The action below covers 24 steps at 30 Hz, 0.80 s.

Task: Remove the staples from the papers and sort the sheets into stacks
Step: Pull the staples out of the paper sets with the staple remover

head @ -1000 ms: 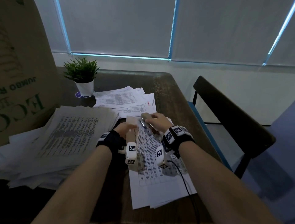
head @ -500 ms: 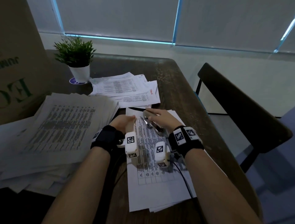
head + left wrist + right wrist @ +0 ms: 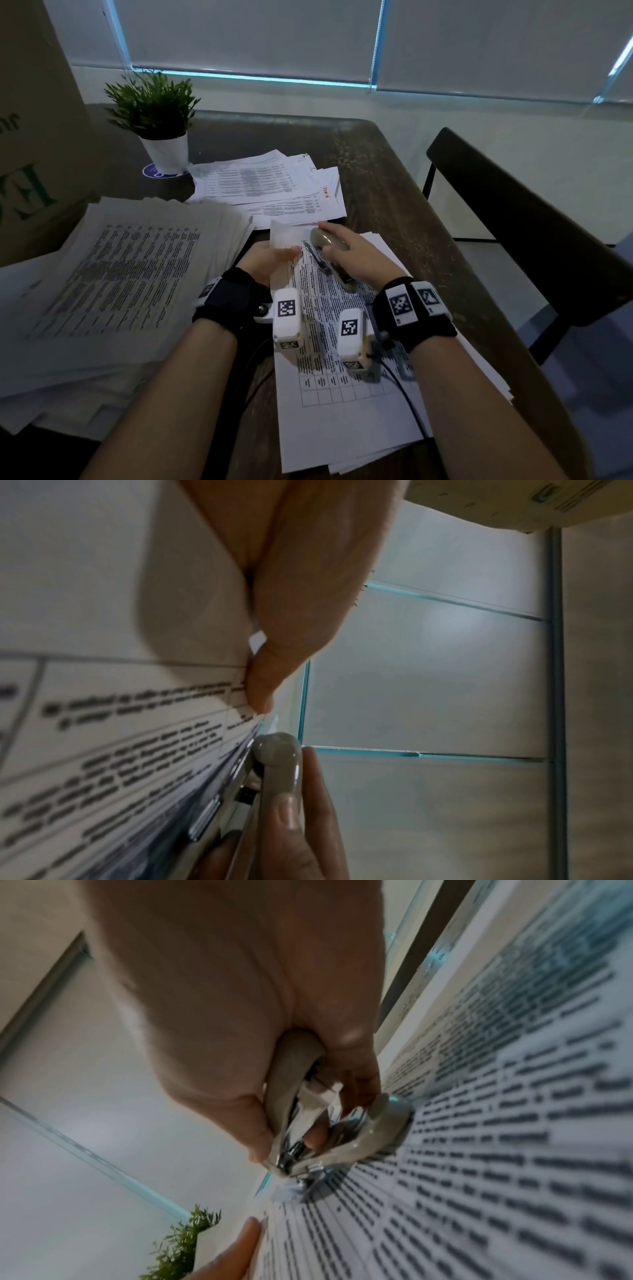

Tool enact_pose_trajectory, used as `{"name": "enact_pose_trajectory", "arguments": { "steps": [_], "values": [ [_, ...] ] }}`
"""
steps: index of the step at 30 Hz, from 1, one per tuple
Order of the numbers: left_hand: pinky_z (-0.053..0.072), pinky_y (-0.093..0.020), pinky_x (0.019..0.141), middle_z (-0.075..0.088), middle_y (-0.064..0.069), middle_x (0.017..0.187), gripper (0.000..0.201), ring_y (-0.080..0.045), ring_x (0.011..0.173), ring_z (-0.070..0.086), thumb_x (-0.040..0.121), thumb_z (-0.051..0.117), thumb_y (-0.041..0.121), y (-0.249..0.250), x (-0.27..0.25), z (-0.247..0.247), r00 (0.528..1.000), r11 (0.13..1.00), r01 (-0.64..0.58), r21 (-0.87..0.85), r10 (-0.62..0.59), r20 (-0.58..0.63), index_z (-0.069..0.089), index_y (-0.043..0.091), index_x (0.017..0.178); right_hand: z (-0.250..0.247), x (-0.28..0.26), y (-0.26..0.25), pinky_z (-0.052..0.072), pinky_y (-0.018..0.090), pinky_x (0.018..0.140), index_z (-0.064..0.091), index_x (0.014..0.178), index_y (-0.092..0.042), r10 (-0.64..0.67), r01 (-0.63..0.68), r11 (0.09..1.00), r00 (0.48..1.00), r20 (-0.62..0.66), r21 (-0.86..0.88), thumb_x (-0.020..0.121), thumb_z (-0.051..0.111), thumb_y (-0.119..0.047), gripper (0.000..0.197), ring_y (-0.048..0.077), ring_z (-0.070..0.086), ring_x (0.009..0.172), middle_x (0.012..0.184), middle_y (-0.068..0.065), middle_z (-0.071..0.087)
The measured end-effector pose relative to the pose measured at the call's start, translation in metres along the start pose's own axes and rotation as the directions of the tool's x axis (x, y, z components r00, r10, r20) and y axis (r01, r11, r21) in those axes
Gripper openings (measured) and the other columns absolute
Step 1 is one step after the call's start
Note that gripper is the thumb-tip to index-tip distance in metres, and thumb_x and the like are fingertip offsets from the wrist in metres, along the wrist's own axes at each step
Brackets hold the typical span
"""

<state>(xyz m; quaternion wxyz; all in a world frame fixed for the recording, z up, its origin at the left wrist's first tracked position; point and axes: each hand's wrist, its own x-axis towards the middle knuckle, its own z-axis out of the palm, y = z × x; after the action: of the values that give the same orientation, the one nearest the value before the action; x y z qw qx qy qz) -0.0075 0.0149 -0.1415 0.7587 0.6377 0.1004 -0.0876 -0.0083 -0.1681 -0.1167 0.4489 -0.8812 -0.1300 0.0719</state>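
Note:
A set of printed table sheets [image 3: 342, 394] lies on the dark table [image 3: 394, 192] in front of me. My left hand [image 3: 270, 260] pinches the top sheet's upper left corner [image 3: 282, 236] and holds it bent upward; in the left wrist view the thumb [image 3: 274, 615] presses on that sheet [image 3: 120, 710]. My right hand [image 3: 356, 257] grips a beige stapler-shaped tool [image 3: 323, 240] with a metal blade, lying on the papers beside the lifted corner. The right wrist view shows the right hand [image 3: 240, 1001] round the tool [image 3: 308, 1123], its metal end on the page [image 3: 514, 1123].
A large fanned stack of sheets [image 3: 130, 274] fills the left of the table. A smaller pile [image 3: 267, 185] lies further back, beside a potted plant [image 3: 154, 113]. A big cardboard box [image 3: 30, 102] stands at far left, and a dark chair [image 3: 531, 222] to the right.
My left hand has raised the top sheet's corner higher off the set. The right hand keeps the tool by that corner, shifted slightly. My head has tilted a little downward.

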Motion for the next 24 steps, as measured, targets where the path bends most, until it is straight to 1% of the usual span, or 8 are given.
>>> {"name": "enact_pose_trajectory", "arguments": {
  "steps": [4,7,11,15,18,19,22,24],
  "values": [
    [0.052,-0.040,0.074,0.064,-0.017,0.085,0.009,-0.029,0.070,0.063,0.088,0.057,-0.002,0.001,-0.003,0.002,1.000,1.000,-0.026,0.012,0.026,-0.004,0.062,0.000,0.096,0.007,-0.001,0.000,0.039,0.031,0.104,0.040,0.145,-0.041,-0.015,0.015,1.000,0.999,-0.033,0.016,0.102,0.047,-0.026,0.046,0.019,0.048,0.130,0.147,-0.005,0.047],
    [0.054,-0.035,0.067,0.065,-0.014,0.079,0.010,-0.026,0.067,0.063,0.089,0.057,-0.002,0.001,-0.005,0.003,0.999,0.999,-0.046,0.025,0.047,-0.013,0.063,0.001,0.095,0.010,-0.002,-0.003,0.046,0.024,0.088,0.043,0.143,-0.041,-0.018,0.019,1.000,0.997,-0.070,0.006,0.103,0.044,-0.026,0.043,0.019,0.052,0.123,0.145,-0.004,0.049],
    [0.054,-0.031,0.063,0.067,-0.008,0.073,0.009,-0.022,0.065,0.064,0.089,0.057,-0.002,0.001,-0.006,0.004,0.998,0.996,-0.065,0.066,0.067,-0.019,0.063,0.004,0.092,0.011,-0.002,-0.005,0.040,0.020,0.080,0.046,0.142,-0.040,-0.033,0.030,0.999,0.995,-0.097,-0.027,0.104,0.043,-0.026,0.041,0.016,0.058,0.109,0.142,0.000,0.053],
    [0.049,-0.043,0.085,0.065,-0.011,0.080,0.011,-0.027,0.075,0.062,0.088,0.057,-0.003,0.002,-0.007,0.005,0.996,0.993,-0.084,0.082,0.086,-0.016,0.065,0.005,0.089,0.010,-0.005,-0.008,0.041,0.025,0.085,0.045,0.143,-0.038,-0.114,0.095,0.982,0.987,-0.111,-0.161,0.103,0.043,-0.023,0.043,0.022,0.057,0.115,0.139,-0.001,0.056],
    [0.045,-0.047,0.092,0.063,-0.013,0.083,0.010,-0.028,0.081,0.059,0.087,0.058,-0.004,0.004,-0.011,0.005,0.996,0.992,-0.086,0.094,0.088,-0.014,0.064,0.003,0.090,0.011,-0.003,-0.008,0.044,0.031,0.092,0.044,0.143,-0.038,-0.166,0.137,0.959,0.981,-0.101,-0.250,0.103,0.043,-0.022,0.044,0.024,0.057,0.116,0.137,0.001,0.059],
    [0.045,-0.048,0.092,0.063,-0.014,0.084,0.010,-0.029,0.081,0.059,0.087,0.058,-0.004,0.004,-0.013,0.005,0.996,0.993,-0.085,0.087,0.085,0.001,0.064,0.002,0.092,0.011,-0.003,-0.007,0.044,0.029,0.093,0.044,0.143,-0.038,-0.173,0.144,0.960,0.979,-0.105,-0.238,0.103,0.043,-0.023,0.043,0.023,0.056,0.117,0.138,0.000,0.058],
    [0.048,-0.046,0.086,0.062,-0.016,0.084,0.010,-0.030,0.078,0.059,0.087,0.057,-0.005,0.006,-0.018,0.005,0.997,0.995,-0.068,0.079,0.066,0.035,0.062,-0.002,0.095,0.008,-0.003,-0.004,0.039,0.011,0.086,0.045,0.143,-0.039,-0.140,0.130,0.988,0.982,-0.127,-0.079,0.102,0.045,-0.024,0.043,0.014,0.052,0.122,0.144,-0.008,0.051],
    [0.048,-0.049,0.089,0.062,-0.021,0.091,0.018,-0.032,0.084,0.060,0.086,0.057,-0.005,0.007,-0.021,0.006,0.997,0.994,-0.062,0.089,0.058,0.040,0.061,-0.008,0.104,0.007,-0.004,-0.004,0.035,0.014,0.093,0.045,0.143,-0.039,-0.151,0.145,0.988,0.980,-0.126,-0.058,0.102,0.045,-0.023,0.043,0.014,0.049,0.129,0.146,-0.009,0.050]
  ]
}}
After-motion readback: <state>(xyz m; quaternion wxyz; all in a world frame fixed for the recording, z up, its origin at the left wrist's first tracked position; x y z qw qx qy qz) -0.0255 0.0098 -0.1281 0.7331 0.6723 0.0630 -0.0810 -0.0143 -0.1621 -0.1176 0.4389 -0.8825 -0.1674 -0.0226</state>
